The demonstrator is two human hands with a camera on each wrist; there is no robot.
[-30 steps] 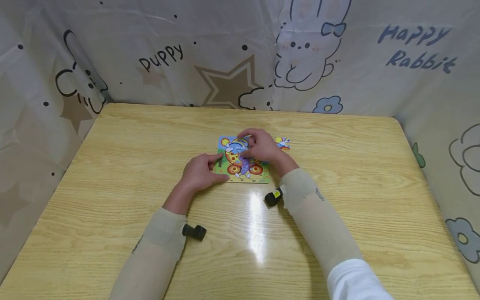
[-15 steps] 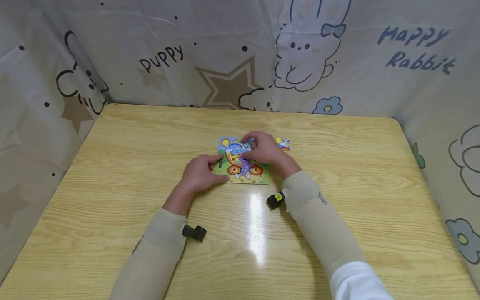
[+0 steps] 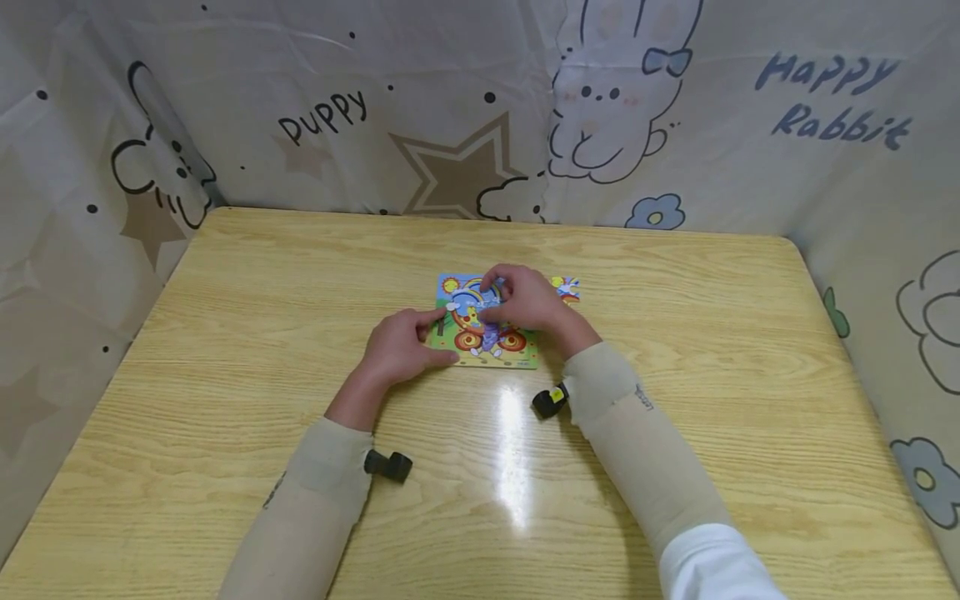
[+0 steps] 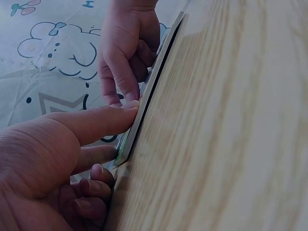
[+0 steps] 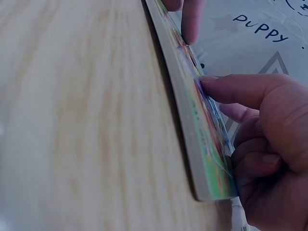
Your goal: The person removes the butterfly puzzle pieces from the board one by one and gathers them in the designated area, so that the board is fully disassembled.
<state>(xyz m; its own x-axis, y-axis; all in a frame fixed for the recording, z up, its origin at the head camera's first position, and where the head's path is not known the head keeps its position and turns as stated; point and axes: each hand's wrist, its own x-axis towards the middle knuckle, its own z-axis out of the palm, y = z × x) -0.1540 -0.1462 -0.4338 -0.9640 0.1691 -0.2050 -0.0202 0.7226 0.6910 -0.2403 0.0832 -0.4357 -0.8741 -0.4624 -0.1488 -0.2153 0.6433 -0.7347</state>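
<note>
A square, brightly printed butterfly jigsaw puzzle [image 3: 513,361] lies on the table. My left hand [image 3: 399,343] grips its near-left corner, with the thumb at the front edge and the index finger at the left side. In the left wrist view the left hand's other fingers are curled beside the board. Over the puzzle's upper right, my right hand [image 3: 528,298] pinches a blue puzzle piece [image 3: 471,298] with thumb and index finger. The right wrist view shows that thumb touching the printed face. The right hand hides the board's upper right part.
A loose puzzle piece [image 3: 567,288] with a sun and rainbow print lies just right of the board, partly behind the right hand. Wood-grain table [image 3: 262,283] surrounds the board. A printed curtain [image 3: 442,100] stands along the table's back and sides.
My right hand has shifted slightly, and the blue piece at its fingertips now sits a little lower and further left over the butterfly's wing. The left hand keeps its place.
</note>
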